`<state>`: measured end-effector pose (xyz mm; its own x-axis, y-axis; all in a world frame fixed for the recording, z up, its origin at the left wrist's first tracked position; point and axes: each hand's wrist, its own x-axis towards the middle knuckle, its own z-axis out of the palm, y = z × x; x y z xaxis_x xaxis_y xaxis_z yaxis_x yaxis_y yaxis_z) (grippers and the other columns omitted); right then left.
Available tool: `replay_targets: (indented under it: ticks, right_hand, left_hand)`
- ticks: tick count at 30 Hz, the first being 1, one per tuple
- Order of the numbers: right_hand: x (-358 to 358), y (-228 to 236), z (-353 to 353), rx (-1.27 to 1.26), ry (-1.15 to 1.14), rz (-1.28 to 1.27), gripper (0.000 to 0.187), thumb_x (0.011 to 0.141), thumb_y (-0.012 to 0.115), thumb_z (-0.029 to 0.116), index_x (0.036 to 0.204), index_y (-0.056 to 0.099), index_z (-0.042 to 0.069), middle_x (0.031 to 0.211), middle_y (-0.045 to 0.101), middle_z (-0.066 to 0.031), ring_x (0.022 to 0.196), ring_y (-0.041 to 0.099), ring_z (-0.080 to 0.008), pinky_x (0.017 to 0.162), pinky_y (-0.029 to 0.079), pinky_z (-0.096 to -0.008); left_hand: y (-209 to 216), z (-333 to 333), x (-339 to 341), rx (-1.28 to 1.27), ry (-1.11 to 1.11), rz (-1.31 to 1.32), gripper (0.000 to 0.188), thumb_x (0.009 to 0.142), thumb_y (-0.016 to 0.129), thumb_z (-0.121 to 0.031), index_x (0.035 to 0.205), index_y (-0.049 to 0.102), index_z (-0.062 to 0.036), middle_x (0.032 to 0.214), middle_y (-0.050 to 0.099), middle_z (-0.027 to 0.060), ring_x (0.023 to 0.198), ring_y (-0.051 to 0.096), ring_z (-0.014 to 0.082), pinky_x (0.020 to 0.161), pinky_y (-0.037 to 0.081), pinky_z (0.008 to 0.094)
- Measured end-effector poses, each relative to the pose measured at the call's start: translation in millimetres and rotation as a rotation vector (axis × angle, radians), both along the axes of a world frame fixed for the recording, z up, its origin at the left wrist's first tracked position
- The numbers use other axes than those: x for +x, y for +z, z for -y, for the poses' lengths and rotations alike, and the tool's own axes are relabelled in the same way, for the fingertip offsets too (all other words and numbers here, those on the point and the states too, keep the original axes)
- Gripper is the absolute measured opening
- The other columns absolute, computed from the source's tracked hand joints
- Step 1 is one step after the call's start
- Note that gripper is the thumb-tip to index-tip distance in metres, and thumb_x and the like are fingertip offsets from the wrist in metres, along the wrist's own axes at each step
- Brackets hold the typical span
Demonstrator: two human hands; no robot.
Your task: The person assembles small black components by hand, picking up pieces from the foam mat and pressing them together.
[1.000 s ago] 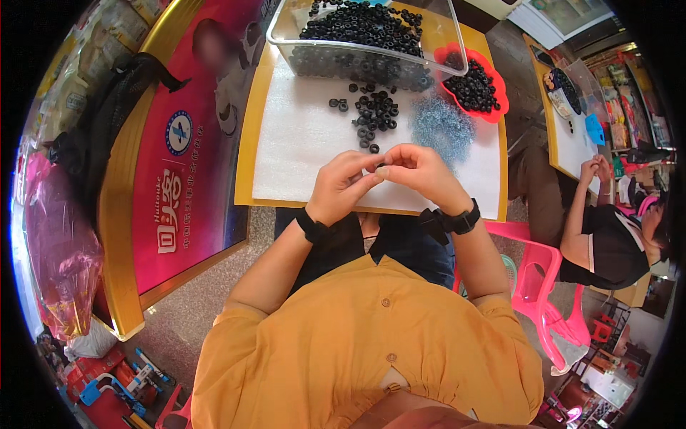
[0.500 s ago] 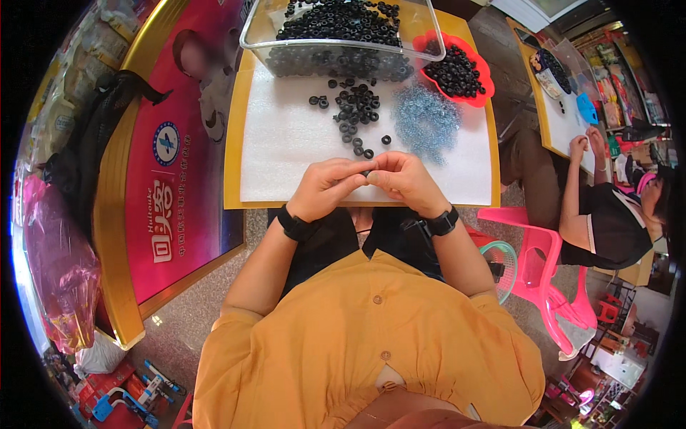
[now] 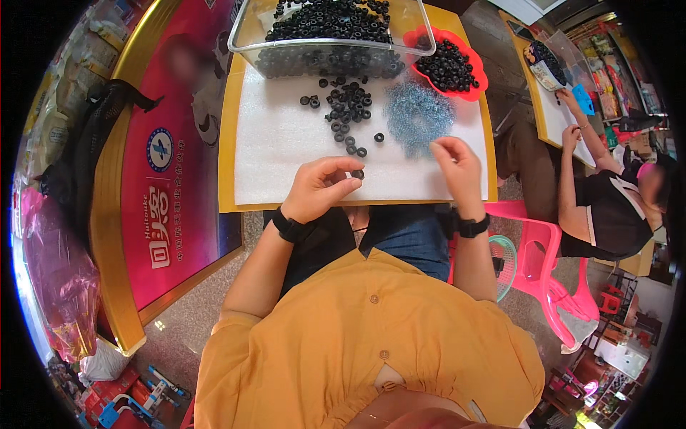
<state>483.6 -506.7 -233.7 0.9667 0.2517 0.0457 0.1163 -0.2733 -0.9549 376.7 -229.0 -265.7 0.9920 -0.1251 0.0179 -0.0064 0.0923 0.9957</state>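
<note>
Between the thumb and fingers of my left hand (image 3: 320, 187) is a small black ring (image 3: 358, 174), close to the near edge of the white sheet (image 3: 271, 157). My right hand (image 3: 461, 170) is closed, its fingertips pressed together at the near right edge of a heap of tiny clear bluish pieces (image 3: 418, 118). Whatever those fingertips hold, if anything, is too small to make out. Beyond my left hand lies a loose cluster of black rings (image 3: 349, 104), with one single ring (image 3: 379, 137) apart to its right.
A clear plastic bin (image 3: 325, 64) of black rings stands at the far side of the yellow table (image 3: 227, 168). Right of it sits a red scalloped dish (image 3: 480, 84) with more. At another table on the right, a person (image 3: 607, 207) works near a pink chair (image 3: 532, 243).
My right hand has left my left hand and moved right to the bluish heap. The left hand stays near the table's edge with the black ring. The view has shifted slightly.
</note>
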Motion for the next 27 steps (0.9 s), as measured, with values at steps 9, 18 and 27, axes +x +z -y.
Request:
replay_targets:
  ticks: [9,18,27]
  right_hand:
    - [10,-2,43,-0.519,-0.012,0.321,0.018,0.087,0.062,0.008,0.103,0.069,0.003,0.095,0.065,-0.0108,0.073,0.064,-0.0212,0.069,0.052,-0.0314]
    - [13,-3,40,-0.523,-0.043,0.339,0.015,0.086,0.064,0.01,0.098,0.067,0.002,0.091,0.064,-0.011,0.068,0.061,-0.0202,0.066,0.051,-0.0324]
    - [11,0,32,-0.548,-0.083,0.288,0.017,0.085,0.067,0.013,0.096,0.068,0.002,0.093,0.065,-0.0128,0.073,0.064,-0.0228,0.07,0.052,-0.0346]
  left_hand:
    - [6,4,0,0.116,0.065,0.073,0.026,0.088,0.073,-0.004,0.113,0.067,-0.0008,0.091,0.067,-0.0012,0.079,0.059,0.0035,0.069,0.048,0.019]
    - [5,5,0,0.104,0.074,0.068,0.025,0.088,0.073,-0.004,0.112,0.068,-0.0015,0.091,0.066,-0.0023,0.078,0.058,0.003,0.068,0.047,0.0187]
    - [4,5,-1,0.133,0.076,0.064,0.026,0.087,0.073,-0.005,0.112,0.068,-0.0012,0.091,0.066,-0.0016,0.078,0.059,0.0034,0.07,0.048,0.0193]
